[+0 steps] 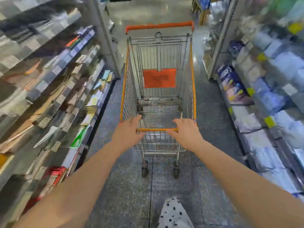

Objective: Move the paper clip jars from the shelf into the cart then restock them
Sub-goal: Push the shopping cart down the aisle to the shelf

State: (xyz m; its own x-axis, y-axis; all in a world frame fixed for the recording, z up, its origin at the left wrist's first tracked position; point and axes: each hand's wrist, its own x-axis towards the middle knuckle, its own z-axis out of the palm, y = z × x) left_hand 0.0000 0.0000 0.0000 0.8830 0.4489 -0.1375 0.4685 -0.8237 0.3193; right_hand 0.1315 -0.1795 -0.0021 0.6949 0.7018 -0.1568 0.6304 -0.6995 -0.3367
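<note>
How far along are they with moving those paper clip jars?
Done: nothing yet, as the cart holds no jars. In hand: the left hand and right hand are at its near orange rim, in an aisle. Left: loading and restocking. I can't make out any jars on the blurred shelves.

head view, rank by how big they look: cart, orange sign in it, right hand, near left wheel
1. cart
2. orange sign and right hand, about alike; the hand is nearer the camera
3. near left wheel

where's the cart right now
Head view, mid-aisle: the cart stands between the left shelf and right shelf, its near rim at the left hand and right hand.
</note>
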